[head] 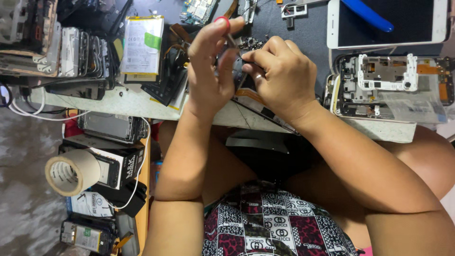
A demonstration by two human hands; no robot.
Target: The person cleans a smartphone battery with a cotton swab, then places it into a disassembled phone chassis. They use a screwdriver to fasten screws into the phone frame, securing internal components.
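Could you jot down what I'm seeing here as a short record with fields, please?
Setting: cluttered phone repair bench
Left hand: grips a red-capped screwdriver
Right hand: steadies the dismantled phone being worked on
Nearby right: opened phone, white phone
Nearby left: battery, tape roll

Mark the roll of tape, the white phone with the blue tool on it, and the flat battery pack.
roll of tape point(72, 171), head view, on its pale outer wrap.
white phone point(388, 26), head view, on the dark screen.
battery pack point(141, 45), head view, on the middle of its white label face.
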